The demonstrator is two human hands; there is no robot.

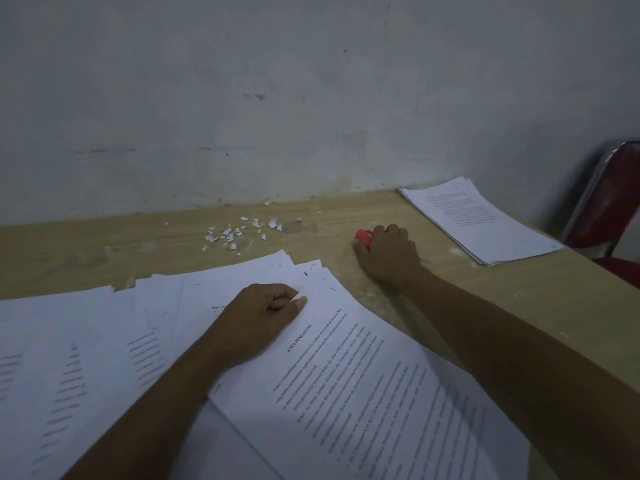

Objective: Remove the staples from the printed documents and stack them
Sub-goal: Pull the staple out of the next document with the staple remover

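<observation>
A printed document headed "KATA PENGANTAR" lies tilted on top of several spread printed sheets at the near side of the wooden table. My left hand rests on its upper left part in a loose fist, thumb pressed on the paper. My right hand lies on the bare table past the document's top corner, fingers closed around a small red staple remover that sticks out at the left of the hand. A neat stack of printed pages lies at the far right of the table.
Small torn white paper scraps are scattered near the wall at the table's back edge. A grey wall rises right behind the table. A red chair with a metal frame stands beyond the table's right corner.
</observation>
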